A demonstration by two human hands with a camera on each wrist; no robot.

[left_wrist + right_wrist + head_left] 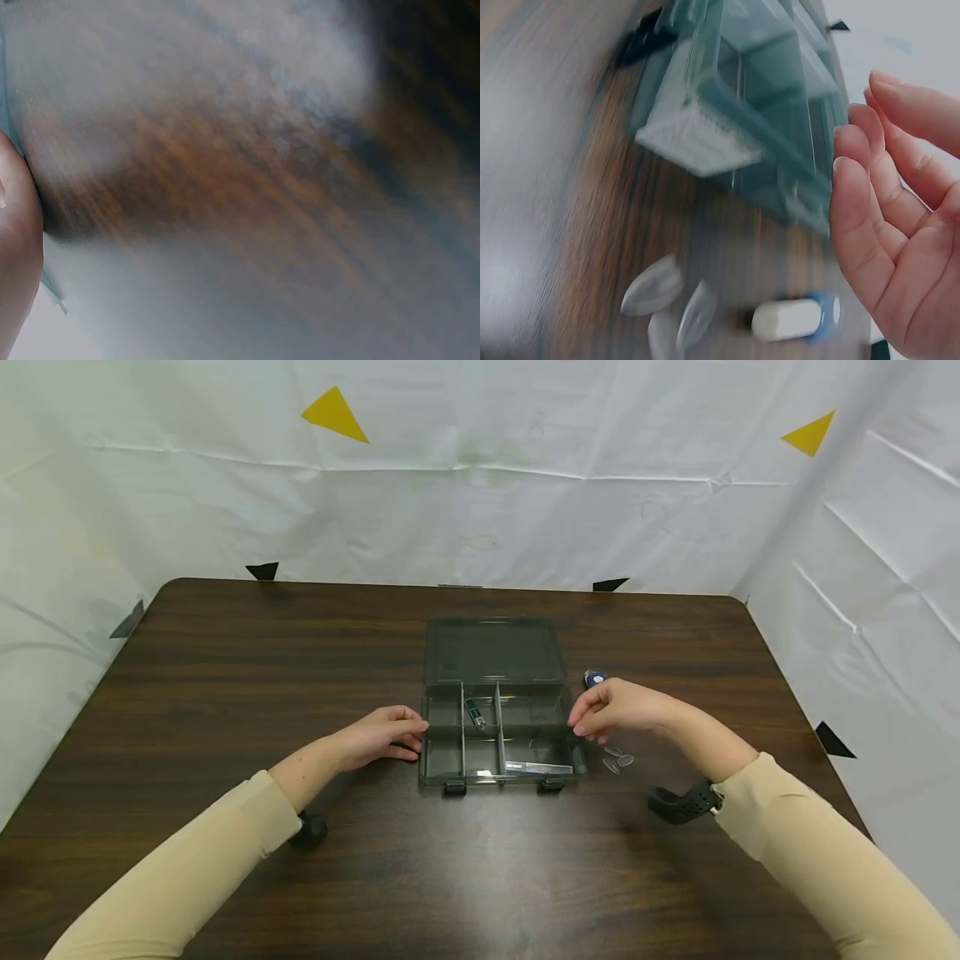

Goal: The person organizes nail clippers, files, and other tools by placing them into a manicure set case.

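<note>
Compartment box, lid open, at table centre. Left hand resting against box's left wall, fingers loosely curled, holding nothing. Right hand at box's right edge, fingers relaxed, empty. Clear oval pieces and blue-white item just beside.

My sleeves are beige; the bench is dark brown woodgrain, the box smoky translucent grey, the small cylinder white and blue.
</note>
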